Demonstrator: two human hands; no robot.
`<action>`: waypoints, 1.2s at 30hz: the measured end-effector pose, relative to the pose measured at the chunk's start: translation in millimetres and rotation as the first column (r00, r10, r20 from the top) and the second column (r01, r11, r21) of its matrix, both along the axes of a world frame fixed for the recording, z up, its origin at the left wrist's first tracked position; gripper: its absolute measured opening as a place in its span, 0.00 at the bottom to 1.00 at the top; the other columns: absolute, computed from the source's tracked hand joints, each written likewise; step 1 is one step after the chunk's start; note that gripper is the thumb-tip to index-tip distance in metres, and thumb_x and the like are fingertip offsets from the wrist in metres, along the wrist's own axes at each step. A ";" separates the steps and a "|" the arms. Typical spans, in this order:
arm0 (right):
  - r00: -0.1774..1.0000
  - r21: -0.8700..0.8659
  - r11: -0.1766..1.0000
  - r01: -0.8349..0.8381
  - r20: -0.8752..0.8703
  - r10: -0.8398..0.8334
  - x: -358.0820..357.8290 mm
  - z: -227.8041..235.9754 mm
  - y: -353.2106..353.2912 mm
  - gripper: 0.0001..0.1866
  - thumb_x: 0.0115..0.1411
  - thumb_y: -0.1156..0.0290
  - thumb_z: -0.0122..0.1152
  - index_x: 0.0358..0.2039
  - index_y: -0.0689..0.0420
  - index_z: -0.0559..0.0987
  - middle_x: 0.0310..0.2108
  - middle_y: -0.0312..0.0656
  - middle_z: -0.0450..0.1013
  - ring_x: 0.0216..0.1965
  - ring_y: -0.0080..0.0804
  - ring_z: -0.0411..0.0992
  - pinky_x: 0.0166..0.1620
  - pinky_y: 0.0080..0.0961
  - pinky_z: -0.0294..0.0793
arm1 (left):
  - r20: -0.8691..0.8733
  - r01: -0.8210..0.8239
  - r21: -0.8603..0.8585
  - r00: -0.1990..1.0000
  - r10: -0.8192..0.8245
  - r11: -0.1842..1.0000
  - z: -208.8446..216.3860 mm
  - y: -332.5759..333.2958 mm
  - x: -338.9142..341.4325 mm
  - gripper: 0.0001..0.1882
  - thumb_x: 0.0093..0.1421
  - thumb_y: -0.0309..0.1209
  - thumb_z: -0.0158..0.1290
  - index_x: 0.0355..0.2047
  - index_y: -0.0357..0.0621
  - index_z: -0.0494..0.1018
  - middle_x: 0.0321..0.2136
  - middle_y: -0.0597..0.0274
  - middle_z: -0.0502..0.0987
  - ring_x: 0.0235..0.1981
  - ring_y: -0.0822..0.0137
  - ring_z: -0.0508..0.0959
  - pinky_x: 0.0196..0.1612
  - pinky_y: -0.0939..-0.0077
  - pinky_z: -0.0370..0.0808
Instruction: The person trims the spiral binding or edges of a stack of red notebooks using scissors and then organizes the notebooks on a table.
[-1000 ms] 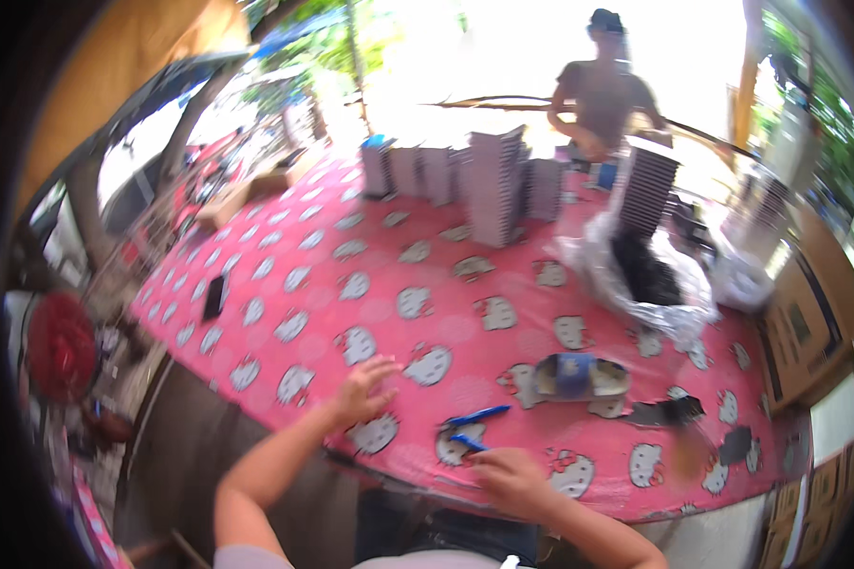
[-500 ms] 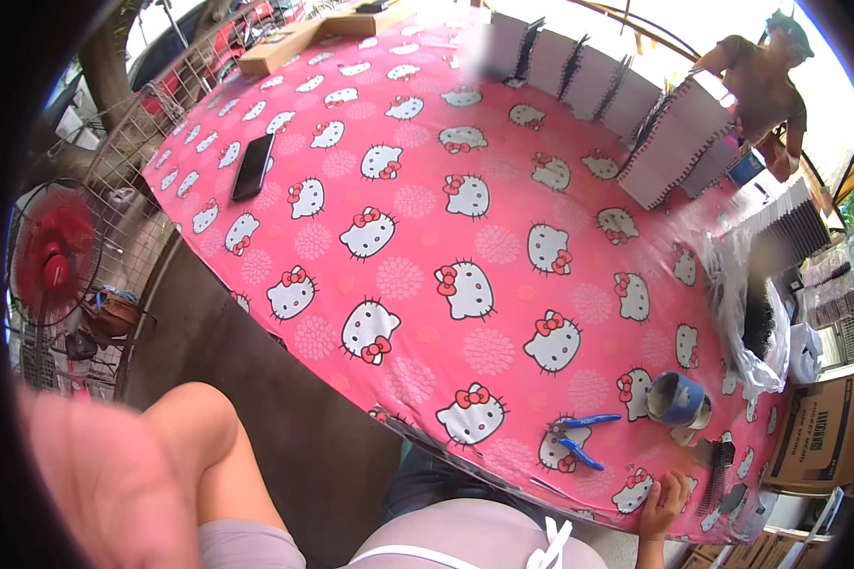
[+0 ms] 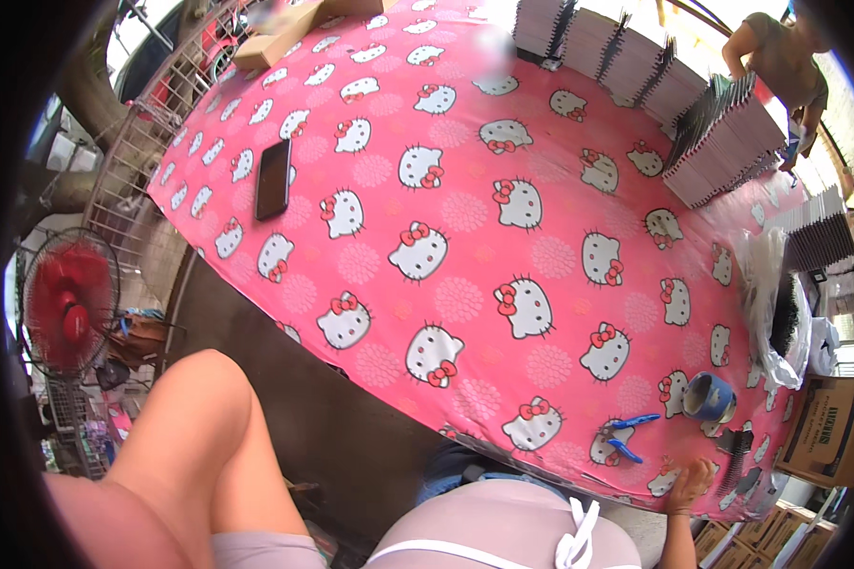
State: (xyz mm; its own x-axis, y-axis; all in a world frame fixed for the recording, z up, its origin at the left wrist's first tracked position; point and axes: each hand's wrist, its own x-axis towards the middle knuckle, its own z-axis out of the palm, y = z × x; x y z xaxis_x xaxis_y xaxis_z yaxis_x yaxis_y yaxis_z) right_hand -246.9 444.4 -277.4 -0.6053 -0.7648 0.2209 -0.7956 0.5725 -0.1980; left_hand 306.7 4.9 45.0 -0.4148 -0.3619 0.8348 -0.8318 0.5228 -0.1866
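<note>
My right hand (image 3: 692,486) rests on the near right edge of the pink table cover, fingers apart and holding nothing. Just right of it lies a dark comb-like strip of binding wire (image 3: 733,457). A pair of pliers with blue handles (image 3: 626,438) lies spread on the cover, left of that hand. Behind them a blue cylindrical container (image 3: 710,397) lies tipped, its round opening toward me. On the left my left arm (image 3: 194,417) is bent, elbow raised, and its forearm runs back to the lower left; the hand is out of sight.
A black phone (image 3: 273,180) lies at the table's left. Stacks of wire-bound notebooks (image 3: 721,142) line the far right, where another person (image 3: 778,62) stands. Clear plastic (image 3: 764,303) and a cardboard box (image 3: 828,429) are at right. A red fan (image 3: 71,303) stands left.
The view has turned, so the table's things sit farther right. My left hand, blurred at lower left before, has gone out of view. My right hand stays at the table edge.
</note>
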 end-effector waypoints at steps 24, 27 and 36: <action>0.999 0.075 0.997 0.034 -0.016 -0.033 13.6 14.6 -11.4 0.20 0.53 0.70 0.54 0.47 0.59 0.67 0.50 0.54 0.62 0.53 0.52 0.60 0.57 0.46 0.55 | -0.067 0.135 0.024 0.989 -0.133 0.991 -10.3 -72.1 -59.5 0.25 0.53 0.29 0.59 0.53 0.43 0.68 0.50 0.56 0.72 0.52 0.60 0.70 0.60 0.56 0.58; 0.999 0.033 0.999 0.041 0.022 -0.041 14.2 13.9 -10.9 0.20 0.53 0.69 0.54 0.47 0.58 0.67 0.51 0.53 0.62 0.53 0.53 0.60 0.57 0.46 0.55 | -0.065 0.214 0.018 0.975 -0.213 0.977 -9.0 -80.6 -78.7 0.25 0.53 0.29 0.59 0.52 0.43 0.68 0.50 0.56 0.72 0.51 0.60 0.70 0.59 0.56 0.59; 0.992 0.004 0.994 0.112 -0.061 -0.111 20.2 24.4 -28.2 0.22 0.52 0.62 0.58 0.47 0.55 0.69 0.49 0.50 0.63 0.51 0.51 0.61 0.55 0.45 0.58 | -0.090 0.540 -0.008 0.838 -0.538 0.842 -4.7 -94.7 -170.0 0.25 0.53 0.29 0.58 0.52 0.42 0.68 0.50 0.56 0.72 0.51 0.60 0.70 0.59 0.57 0.59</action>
